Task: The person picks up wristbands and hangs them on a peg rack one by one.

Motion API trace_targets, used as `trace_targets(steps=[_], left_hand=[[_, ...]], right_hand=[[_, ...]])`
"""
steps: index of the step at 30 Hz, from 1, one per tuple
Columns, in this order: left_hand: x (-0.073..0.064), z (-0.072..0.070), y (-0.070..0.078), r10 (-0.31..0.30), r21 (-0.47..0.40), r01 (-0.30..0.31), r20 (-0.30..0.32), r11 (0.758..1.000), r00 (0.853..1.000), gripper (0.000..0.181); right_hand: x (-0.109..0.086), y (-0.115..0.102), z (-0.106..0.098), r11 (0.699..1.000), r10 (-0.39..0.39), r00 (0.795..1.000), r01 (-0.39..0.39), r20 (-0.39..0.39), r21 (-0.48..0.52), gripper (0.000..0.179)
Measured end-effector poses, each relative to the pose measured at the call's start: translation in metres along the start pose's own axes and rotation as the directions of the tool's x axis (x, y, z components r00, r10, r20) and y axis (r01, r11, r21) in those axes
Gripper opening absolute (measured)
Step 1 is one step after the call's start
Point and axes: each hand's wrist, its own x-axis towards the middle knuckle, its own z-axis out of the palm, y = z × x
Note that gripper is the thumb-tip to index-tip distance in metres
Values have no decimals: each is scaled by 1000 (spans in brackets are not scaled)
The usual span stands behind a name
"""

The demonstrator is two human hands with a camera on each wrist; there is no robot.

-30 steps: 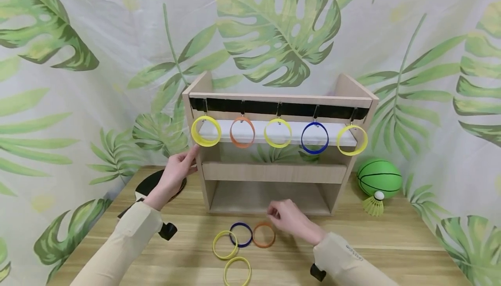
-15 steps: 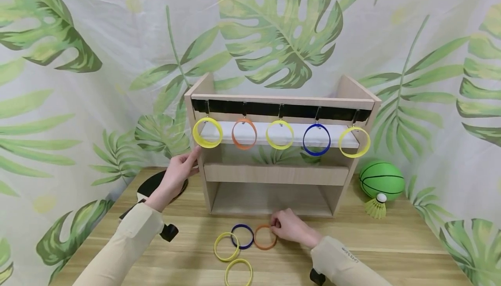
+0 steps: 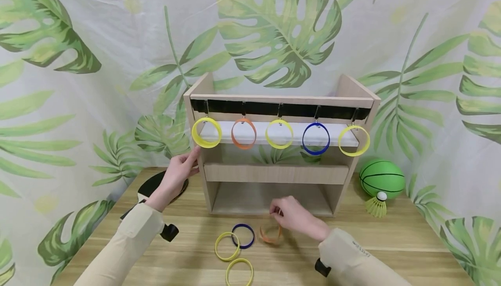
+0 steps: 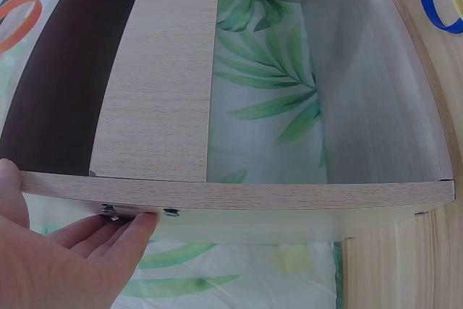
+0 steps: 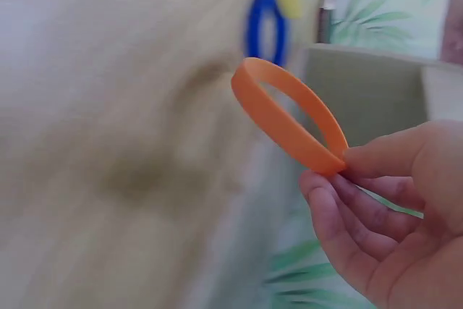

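Right wrist: right hand [image 5: 423,251] pinches orange band [image 5: 275,122]. Left wrist: left hand [image 4: 72,258], fingers extended, touches shelf's side panel [image 4: 253,197].

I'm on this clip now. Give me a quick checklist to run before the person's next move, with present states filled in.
1. Right hand pinches the orange band: ok.
2. Orange band fully clear of the table: cannot tell; it is blurred in the head view.
3. Left hand touching the rack, at its side: ok.
4. A hook without a band, if one is wanted: not ok; all five hooks carry a band.
5. Bands on the table lying apart: not ok; the loose blue band and a loose yellow band overlap.
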Motion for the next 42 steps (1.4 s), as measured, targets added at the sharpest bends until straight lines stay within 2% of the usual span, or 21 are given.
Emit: trace_targets(steps=[5,9,14,18,22,25,32,38,42], left_hand=[[0,0,0,0,-2,0,-4,1000,1000,78],[1,0,-1,-8,-2,8,-11,1000,1000,81],[1,0,-3,-15,5,15,-14,1000,1000,82],[1,-1,-4,-9,4,9,-14,1000,1000,82],[1,-2,-4,-9,1,9,-10,1000,1000,81],[1,-3,-4,-11,4,11,-7,1000,1000,81],[-1,-1,-1,-20,-25,20,-6,999,1000,78],[-1,1,-2,-11,-16,11,-5,1000,1000,79],[-1,0,0,-10,-20,10,-7,1000,1000,79]], right_hand=[[17,-25,-37,996,-84,994,81,-68,-42,7],[30,-49,-70,986,-154,981,145,-118,-83,6],[44,-83,-114,965,-256,948,238,-189,-110,2],[58,-105,-144,946,-321,914,299,-250,-122,2],[75,-117,-166,930,-367,874,338,-319,-144,4],[89,-120,-175,928,-372,858,339,-355,-153,2],[111,-117,-182,942,-331,867,284,-372,-177,5],[117,-110,-177,947,-294,896,225,-333,-231,5],[117,-110,-176,939,-298,900,215,-319,-269,6]])
